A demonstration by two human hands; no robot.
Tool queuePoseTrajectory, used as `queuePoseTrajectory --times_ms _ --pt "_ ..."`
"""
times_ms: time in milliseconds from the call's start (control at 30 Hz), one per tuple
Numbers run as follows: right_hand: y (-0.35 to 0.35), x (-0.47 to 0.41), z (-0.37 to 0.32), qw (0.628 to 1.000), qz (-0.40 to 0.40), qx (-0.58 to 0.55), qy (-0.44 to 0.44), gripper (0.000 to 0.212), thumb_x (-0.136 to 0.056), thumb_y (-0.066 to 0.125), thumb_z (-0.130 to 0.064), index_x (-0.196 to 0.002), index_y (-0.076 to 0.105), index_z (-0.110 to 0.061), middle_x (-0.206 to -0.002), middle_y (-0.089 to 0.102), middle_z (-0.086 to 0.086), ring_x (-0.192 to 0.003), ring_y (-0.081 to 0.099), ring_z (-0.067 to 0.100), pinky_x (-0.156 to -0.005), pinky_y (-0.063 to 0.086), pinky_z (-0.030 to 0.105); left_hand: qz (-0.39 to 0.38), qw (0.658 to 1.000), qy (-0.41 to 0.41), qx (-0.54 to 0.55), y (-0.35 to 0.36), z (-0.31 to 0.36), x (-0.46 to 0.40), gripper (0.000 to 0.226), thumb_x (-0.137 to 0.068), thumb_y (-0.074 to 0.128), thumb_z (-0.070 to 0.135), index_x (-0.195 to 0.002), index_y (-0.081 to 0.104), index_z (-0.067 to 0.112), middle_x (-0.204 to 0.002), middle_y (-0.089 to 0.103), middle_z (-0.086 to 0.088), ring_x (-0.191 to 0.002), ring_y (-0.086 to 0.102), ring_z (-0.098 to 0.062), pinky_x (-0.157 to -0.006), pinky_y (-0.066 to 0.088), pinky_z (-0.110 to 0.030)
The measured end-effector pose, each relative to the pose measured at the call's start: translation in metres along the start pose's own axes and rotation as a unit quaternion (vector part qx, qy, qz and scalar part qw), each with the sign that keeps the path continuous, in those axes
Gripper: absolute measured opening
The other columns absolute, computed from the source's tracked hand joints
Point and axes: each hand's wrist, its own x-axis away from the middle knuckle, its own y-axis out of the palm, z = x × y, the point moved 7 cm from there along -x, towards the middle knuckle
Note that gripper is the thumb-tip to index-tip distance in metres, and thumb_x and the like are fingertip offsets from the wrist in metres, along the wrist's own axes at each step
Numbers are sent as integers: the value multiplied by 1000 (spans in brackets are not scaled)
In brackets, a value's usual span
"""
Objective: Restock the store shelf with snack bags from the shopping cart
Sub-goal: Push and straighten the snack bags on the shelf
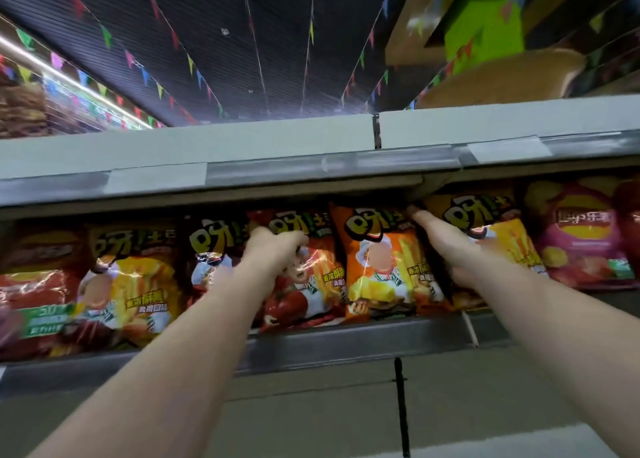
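Head view: my left hand (273, 249) curls its fingers over the top of a red tomato snack bag (301, 291) standing on the shelf (346, 340). My right hand (450, 246) lies stretched, fingers straight, pressing between the orange bag (384, 267) and the yellow bag (498, 236) just beside it, holding neither.

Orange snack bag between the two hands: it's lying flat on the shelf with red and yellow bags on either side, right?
Not flat. The head view shows the orange snack bag standing upright on the shelf, face out. The rest holds: a red bag at the left hand and a yellow bag at the right hand flank it.
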Motion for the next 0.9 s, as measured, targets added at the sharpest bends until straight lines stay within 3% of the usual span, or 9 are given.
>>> queuePoseTrajectory --times_ms 100,167,233,300,400,533,667,800,900 --pt "-1 -7 -8 999 -2 -34 22 61 -90 43 -57 -133 47 -14 -134 49 9 -124 45 29 -102 32 35 18 987 -52 150 8 10 -2 52 -94 41 43 -129 48 5 -113 58 -13 -95 55 -30 -78 44 -34" --pt "3 -8 -11 998 -8 -45 36 62 -91 41 -57 -134 45 -12 -133 49 12 -121 46 29 -94 34 32 12 980 -75 182 19 14 0 58 -98 30 49 -137 40 6 -122 52 -14 -105 52 -31 -83 42 -37" --pt "14 -7 -10 998 -8 -42 39 66 -90 41 -58 -136 44 -11 -134 50 13 -122 47 30 -103 35 34 -8 979 -81 187 33 16 3 65 -98 27 54 -142 34 6 -133 47 -15 -117 48 -33 -85 37 -36" --pt "26 -7 -6 999 -3 -31 24 68 -88 42 -59 -140 41 -14 -141 45 14 -127 43 32 -110 32 43 -21 975 -101 199 45 11 6 71 -95 31 59 -141 34 5 -117 53 -15 -100 54 -32 -81 35 -36" --pt "23 -6 -4 1000 2 -14 19 65 -91 41 -55 -139 41 -11 -140 45 13 -128 42 32 -108 31 38 2 987 -85 137 43 6 -1 60 -98 27 53 -138 37 9 -86 44 -6 -62 38 -17 -61 38 -29" --pt "6 -13 0 999 4 -17 31 67 -91 39 -57 -141 37 -12 -142 43 15 -128 41 32 -108 29 40 1 988 -80 131 34 4 -5 51 -101 26 46 -132 41 8 -103 56 -12 -76 46 -20 -66 37 -28" --pt "25 -10 6 999 -9 -4 38 68 -91 38 -57 -143 33 -14 -145 39 15 -131 38 34 -110 29 42 12 993 -91 70 42 2 -2 55 -98 25 56 -126 44 14 -76 40 -7 -62 40 -17 -57 34 -27" --pt "15 -6 -1 997 25 68 24 70 -91 33 -59 -140 38 -9 -139 45 17 -125 42 35 -104 34 41 44 998 -50 -11 35 2 -2 62 -99 43 25 -151 12 13 -130 45 -18 -108 52 -31 -84 44 -33" --pt "5 10 -17 980 79 173 -66 61 -96 32 -48 -139 36 -5 -139 42 19 -125 41 34 -97 35 36 71 997 -15 -27 25 11 13 62 -100 33 41 -150 14 8 -148 32 -20 -131 39 -37 -102 35 -42"
